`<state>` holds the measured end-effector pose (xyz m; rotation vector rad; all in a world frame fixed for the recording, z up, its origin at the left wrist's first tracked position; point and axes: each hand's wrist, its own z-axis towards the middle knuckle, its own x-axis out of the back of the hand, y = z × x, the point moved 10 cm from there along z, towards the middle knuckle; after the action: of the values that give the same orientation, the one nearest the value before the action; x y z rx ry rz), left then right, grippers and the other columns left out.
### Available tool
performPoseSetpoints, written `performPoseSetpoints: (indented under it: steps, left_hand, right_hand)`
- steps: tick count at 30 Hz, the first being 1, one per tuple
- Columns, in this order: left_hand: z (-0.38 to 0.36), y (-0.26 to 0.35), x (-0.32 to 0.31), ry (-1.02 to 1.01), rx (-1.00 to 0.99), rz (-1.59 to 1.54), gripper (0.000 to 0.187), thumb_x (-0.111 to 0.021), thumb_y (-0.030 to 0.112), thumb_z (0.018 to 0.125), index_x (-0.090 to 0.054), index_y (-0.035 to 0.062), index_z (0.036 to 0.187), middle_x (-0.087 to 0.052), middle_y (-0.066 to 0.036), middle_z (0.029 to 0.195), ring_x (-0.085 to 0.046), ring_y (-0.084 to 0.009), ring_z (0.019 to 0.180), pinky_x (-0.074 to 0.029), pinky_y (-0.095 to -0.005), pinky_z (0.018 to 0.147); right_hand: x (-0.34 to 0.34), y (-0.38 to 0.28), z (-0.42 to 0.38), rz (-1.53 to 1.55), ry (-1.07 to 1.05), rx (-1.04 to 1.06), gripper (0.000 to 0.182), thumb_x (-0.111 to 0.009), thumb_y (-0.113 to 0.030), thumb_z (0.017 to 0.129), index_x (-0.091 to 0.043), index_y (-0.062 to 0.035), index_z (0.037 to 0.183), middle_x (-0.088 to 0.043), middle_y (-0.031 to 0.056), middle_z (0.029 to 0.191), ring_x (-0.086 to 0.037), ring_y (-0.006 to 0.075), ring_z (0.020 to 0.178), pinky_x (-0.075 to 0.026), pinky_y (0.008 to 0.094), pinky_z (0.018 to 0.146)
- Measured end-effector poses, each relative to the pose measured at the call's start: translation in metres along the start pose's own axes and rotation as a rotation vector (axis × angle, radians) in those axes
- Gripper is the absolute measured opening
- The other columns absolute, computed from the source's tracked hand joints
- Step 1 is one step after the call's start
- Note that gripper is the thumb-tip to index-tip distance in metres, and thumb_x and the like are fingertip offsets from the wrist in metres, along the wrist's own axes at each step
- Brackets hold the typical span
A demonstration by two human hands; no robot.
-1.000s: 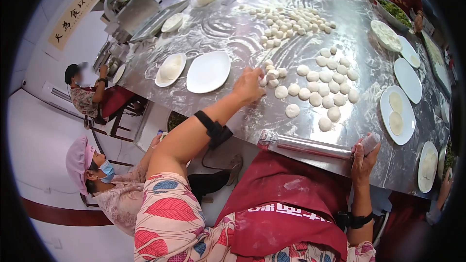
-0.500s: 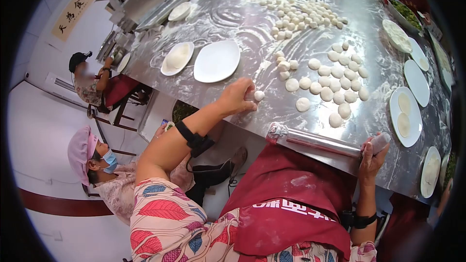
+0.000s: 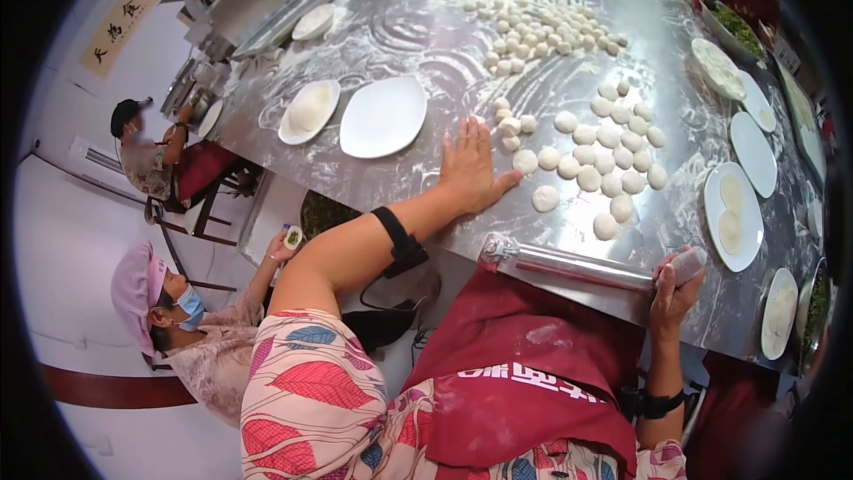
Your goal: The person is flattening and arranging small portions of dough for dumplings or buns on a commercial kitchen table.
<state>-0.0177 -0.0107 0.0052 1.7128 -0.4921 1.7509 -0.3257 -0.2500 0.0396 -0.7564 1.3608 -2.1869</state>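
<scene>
My left hand [image 3: 471,164] lies palm down on the floured steel table, fingers stretched forward and thumb out to the side. What may be under its palm is hidden. Just past its fingertips sits a small cluster of dough pieces [image 3: 510,126]. Flattened dough rounds [image 3: 589,180] are spread to the right of this hand. At the table's near edge, a metal rolling pin [image 3: 582,267] lies crosswise. Around the grip at its right end, my right hand [image 3: 675,289] is closed.
Two white plates [image 3: 384,117] stand left, one bearing wrappers. More plates [image 3: 721,249] line the right side. Many small dough pieces [image 3: 551,31] lie farther back. A co-worker in a pink cap [image 3: 140,293] sits at left, holding a filled wrapper [image 3: 293,237]; another person sits beyond.
My left hand has gone from curled beside a small dough ball to flat and farther forward; that ball no longer shows there. My right hand stays on the rolling pin.
</scene>
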Motion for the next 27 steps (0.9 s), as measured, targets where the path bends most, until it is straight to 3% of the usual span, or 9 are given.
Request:
performPoseSetpoints:
  steps: [4, 7, 10, 11, 14, 18, 23, 27]
  left_hand:
    - [0.004, -0.012, 0.025, 0.201, -0.068, -0.327, 0.083, -0.064, 0.058, 0.078, -0.043, -0.0045, 0.127, -0.041, -0.027, 0.134, -0.039, -0.0376, 0.128, -0.032, -0.0435, 0.105]
    - [0.017, -0.023, 0.048, 0.253, 0.157, -0.402, 0.065, -0.076, 0.05, 0.07, -0.056, -0.0008, 0.104, -0.056, -0.02, 0.11, -0.055, -0.032, 0.103, -0.045, -0.0393, 0.087]
    - [0.042, -0.004, 0.054, 0.111, 0.18, -0.41, 0.06, -0.077, 0.05, 0.067, -0.059, 0.0001, 0.095, -0.06, -0.016, 0.095, -0.06, -0.0298, 0.089, -0.047, -0.0394, 0.076]
    - [0.051, -0.003, 0.043, 0.152, 0.148, -0.333, 0.057, -0.079, 0.045, 0.066, -0.06, 0.0013, 0.098, -0.063, -0.015, 0.09, -0.062, -0.0299, 0.086, -0.048, -0.0394, 0.077]
    - [0.063, 0.001, 0.034, 0.097, 0.132, -0.369, 0.054, -0.08, 0.04, 0.065, -0.061, 0.0025, 0.099, -0.064, -0.016, 0.092, -0.062, -0.0299, 0.088, -0.048, -0.039, 0.079]
    - [0.062, -0.017, 0.027, 0.01, 0.057, -0.537, 0.046, -0.08, 0.029, 0.065, -0.061, 0.0028, 0.098, -0.066, -0.012, 0.086, -0.064, -0.0207, 0.079, -0.05, -0.0332, 0.071]
    - [0.038, -0.047, 0.036, 0.053, 0.011, -0.653, 0.033, -0.075, 0.013, 0.072, -0.056, 0.0025, 0.098, -0.061, -0.006, 0.08, -0.058, -0.0124, 0.071, -0.048, -0.0276, 0.065]
    - [0.037, -0.055, 0.03, 0.109, -0.033, -0.771, 0.031, -0.073, 0.012, 0.073, -0.055, 0.0039, 0.098, -0.058, -0.004, 0.081, -0.056, -0.0109, 0.072, -0.047, -0.0264, 0.065]
  right_hand:
    - [0.001, 0.0, -0.004, 0.02, 0.0, -0.009, 0.041, -0.054, -0.02, 0.096, -0.036, 0.0024, 0.125, -0.054, 0.0079, 0.086, -0.053, 0.0118, 0.069, -0.045, 0.0248, 0.064]
    - [0.002, -0.001, -0.004, -0.002, 0.005, -0.003, 0.041, -0.054, -0.02, 0.096, -0.036, 0.0031, 0.125, -0.056, 0.0076, 0.085, -0.053, 0.0119, 0.068, -0.045, 0.0251, 0.062]
    - [0.001, -0.005, -0.002, -0.044, -0.002, 0.023, 0.041, -0.055, -0.02, 0.096, -0.036, 0.0035, 0.125, -0.057, 0.0077, 0.083, -0.054, 0.0123, 0.066, -0.045, 0.0254, 0.06]
    - [0.001, -0.007, -0.001, -0.059, -0.005, 0.031, 0.042, -0.055, -0.02, 0.095, -0.036, 0.0035, 0.125, -0.057, 0.0078, 0.083, -0.054, 0.0124, 0.066, -0.045, 0.0256, 0.06]
    - [0.001, -0.004, -0.004, -0.046, -0.038, 0.048, 0.043, -0.054, -0.022, 0.096, -0.036, 0.0008, 0.128, -0.052, 0.0056, 0.09, -0.051, 0.0101, 0.069, -0.043, 0.0221, 0.062]
    - [0.001, -0.005, -0.004, -0.054, -0.013, 0.035, 0.042, -0.054, -0.02, 0.096, -0.036, 0.002, 0.127, -0.054, 0.0067, 0.086, -0.052, 0.0109, 0.067, -0.044, 0.0232, 0.061]
    - [0.001, -0.003, -0.002, -0.032, 0.004, 0.021, 0.043, -0.055, -0.02, 0.095, -0.037, 0.0039, 0.125, -0.056, 0.0078, 0.083, -0.054, 0.0122, 0.065, -0.045, 0.0251, 0.06]
    - [0.001, 0.0, -0.003, -0.005, -0.005, 0.013, 0.043, -0.055, -0.021, 0.096, -0.037, 0.0039, 0.125, -0.056, 0.0075, 0.084, -0.055, 0.0121, 0.066, -0.045, 0.0246, 0.061]
